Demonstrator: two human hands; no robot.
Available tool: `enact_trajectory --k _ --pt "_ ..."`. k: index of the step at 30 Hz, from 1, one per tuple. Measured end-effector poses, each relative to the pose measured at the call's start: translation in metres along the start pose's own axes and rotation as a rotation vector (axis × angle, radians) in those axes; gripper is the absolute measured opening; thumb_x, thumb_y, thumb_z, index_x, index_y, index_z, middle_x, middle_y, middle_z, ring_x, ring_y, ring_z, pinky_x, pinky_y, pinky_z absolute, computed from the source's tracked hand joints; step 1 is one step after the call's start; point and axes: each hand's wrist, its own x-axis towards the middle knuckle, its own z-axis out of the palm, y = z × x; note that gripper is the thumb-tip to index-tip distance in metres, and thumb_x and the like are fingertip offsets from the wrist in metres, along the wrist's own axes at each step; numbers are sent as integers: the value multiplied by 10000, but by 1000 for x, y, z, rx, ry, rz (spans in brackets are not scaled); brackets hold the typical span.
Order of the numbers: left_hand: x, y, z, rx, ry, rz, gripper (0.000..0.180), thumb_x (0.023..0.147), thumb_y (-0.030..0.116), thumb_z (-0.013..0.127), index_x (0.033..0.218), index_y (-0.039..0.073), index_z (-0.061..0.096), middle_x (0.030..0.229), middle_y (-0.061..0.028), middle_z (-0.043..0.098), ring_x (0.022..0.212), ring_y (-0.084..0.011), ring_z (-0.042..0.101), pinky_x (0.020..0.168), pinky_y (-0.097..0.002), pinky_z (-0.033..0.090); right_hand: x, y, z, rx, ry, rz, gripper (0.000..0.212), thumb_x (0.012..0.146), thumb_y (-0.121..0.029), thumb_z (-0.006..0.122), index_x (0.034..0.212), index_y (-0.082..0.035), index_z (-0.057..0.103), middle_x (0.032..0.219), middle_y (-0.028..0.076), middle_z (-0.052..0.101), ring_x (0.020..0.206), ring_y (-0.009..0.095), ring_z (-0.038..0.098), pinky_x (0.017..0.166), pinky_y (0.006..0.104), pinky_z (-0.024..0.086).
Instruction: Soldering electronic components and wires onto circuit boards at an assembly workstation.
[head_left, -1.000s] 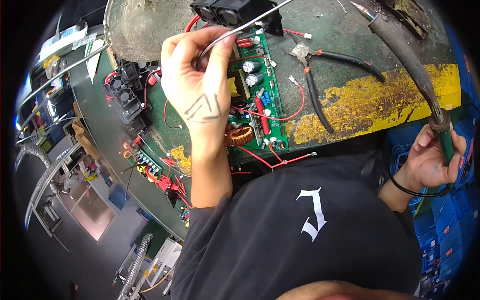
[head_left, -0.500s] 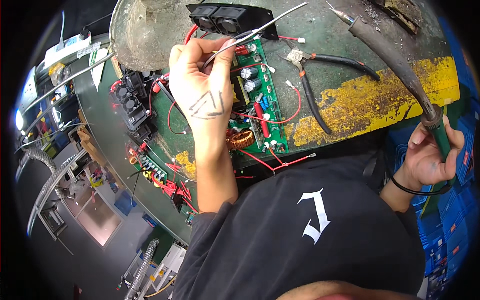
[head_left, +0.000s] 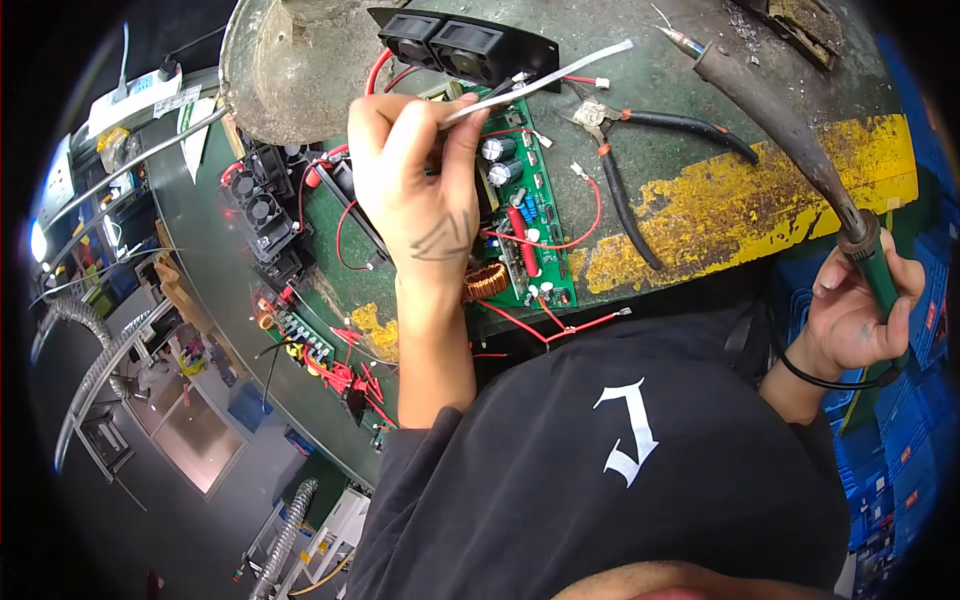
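Observation:
My left hand (head_left: 425,190) is closed in a pinch on a silvery solder wire (head_left: 570,72), above a green circuit board (head_left: 550,225). The wire's free end points up and to the right, past two black fans on a bracket (head_left: 465,48). The board carries capacitors, a copper-wound coil (head_left: 487,281) and red leads; my hand hides part of its left side. At the right, my right hand (head_left: 860,310) grips the green handle of a soldering iron (head_left: 790,130). Its tip points to the upper left, away from the board.
Cutting pliers (head_left: 640,135) with black handles lie open right of the board. A grey metal dish (head_left: 290,70) stands at the far left of the bench. Further fan units (head_left: 262,205) and a wired board (head_left: 320,345) sit to the left. Blue bins (head_left: 925,430) are at the right.
My left hand has shifted slightly right and nearer, and the solder wire's free end has swung down and to the right. My right hand and the soldering iron have hardly moved.

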Motion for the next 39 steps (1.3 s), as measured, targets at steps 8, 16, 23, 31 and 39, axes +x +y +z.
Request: enact_trajectory --k 8,16,23,31,39 --pt "-6 8 -32 365 -226 188 418 800 172 810 1216 149 774 1244 -122 613 1038 -258 583 879 -374 481 4 1 -16 7 100 -6 529 1025 -453 445 1325 -42 590 1178 352 637 725 308 674 502 334 537" --pt "13 27 -39 112 -251 225 302 737 137 830 1029 83 774 1039 -73 660 939 -237 623 837 -360 479 11 7 -22 57 62 6 526 1028 -447 447 1325 -34 580 1212 345 640 741 315 687 493 330 536" --pt "11 36 -30 39 -147 203 320 731 -37 786 1042 38 802 824 -55 613 768 -174 595 625 -274 459 11 10 -19 102 17 36 508 1032 -452 440 1336 -66 572 1151 368 612 683 298 658 470 318 531" --pt "11 37 -59 327 -164 86 295 841 -47 751 1122 29 798 872 -8 507 755 -109 480 646 -227 381 13 15 11 68 -133 60 466 1032 -424 474 1324 -68 547 1043 345 610 661 302 647 533 349 548" --pt "13 21 -51 237 -23 34 286 828 -30 774 1093 77 801 856 -28 548 733 -135 518 636 -256 424 6 20 51 -30 -204 42 416 1041 -369 479 1274 -26 519 963 296 613 654 279 643 545 369 557"
